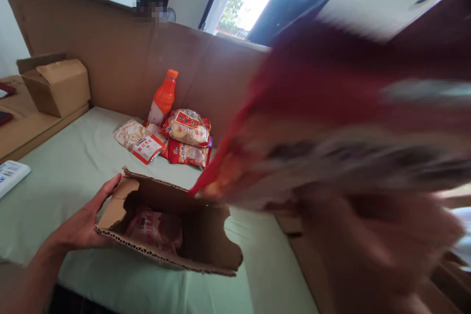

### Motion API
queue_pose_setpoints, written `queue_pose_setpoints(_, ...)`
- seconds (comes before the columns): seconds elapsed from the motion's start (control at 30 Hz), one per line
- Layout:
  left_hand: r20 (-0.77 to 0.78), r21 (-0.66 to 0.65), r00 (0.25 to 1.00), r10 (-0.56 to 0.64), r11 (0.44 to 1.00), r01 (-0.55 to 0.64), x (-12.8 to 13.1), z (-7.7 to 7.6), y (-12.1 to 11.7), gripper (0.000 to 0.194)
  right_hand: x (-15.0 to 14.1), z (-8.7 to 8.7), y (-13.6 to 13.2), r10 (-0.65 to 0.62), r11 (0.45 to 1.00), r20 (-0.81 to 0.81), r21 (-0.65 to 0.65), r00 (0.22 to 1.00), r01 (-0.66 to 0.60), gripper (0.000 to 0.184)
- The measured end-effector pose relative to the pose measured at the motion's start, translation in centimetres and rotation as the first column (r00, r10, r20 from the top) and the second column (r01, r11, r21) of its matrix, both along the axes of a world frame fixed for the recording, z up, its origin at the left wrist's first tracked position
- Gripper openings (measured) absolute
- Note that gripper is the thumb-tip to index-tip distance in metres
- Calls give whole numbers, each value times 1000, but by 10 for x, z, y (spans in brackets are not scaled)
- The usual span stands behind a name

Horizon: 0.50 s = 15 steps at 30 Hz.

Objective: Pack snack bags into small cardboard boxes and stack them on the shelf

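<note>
My left hand (86,221) grips the left end of an open cardboard box (209,250), thumb up by the rim and the other fingers hidden behind the wall. Inside the box, at its left part, lies a reddish clear snack packet (154,228). Close to the camera on the right, my right hand (368,235) is closed around a large red snack bag (331,122), which is smeared by motion. The bag hangs above and to the right of the box, and its lower left corner overlaps the box's far rim in view.
Behind the box stand an orange bottle (164,98), a white-and-orange pouch (138,140) and stacked red snack packets (187,127). Another cardboard box (64,86) sits at the left. A white packet (13,176) lies at the left edge. A tall cardboard wall (117,49) closes off the back.
</note>
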<state>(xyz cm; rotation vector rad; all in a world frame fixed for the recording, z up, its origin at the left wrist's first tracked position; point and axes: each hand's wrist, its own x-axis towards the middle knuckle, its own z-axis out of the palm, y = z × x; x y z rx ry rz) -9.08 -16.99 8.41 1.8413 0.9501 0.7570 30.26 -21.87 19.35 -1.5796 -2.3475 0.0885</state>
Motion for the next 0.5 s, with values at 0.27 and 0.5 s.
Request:
queue_pose_setpoints(0.27,11,54,1000,-10,998,10,1,2,0,119,-81,17,-1,283,959,228,-36,932,-283,30)
queue_pose_setpoints(0.5,-8,32,999,-37,999,38,1,3,1,119,-110,33,20,371,905,532,-390,761,-168,15)
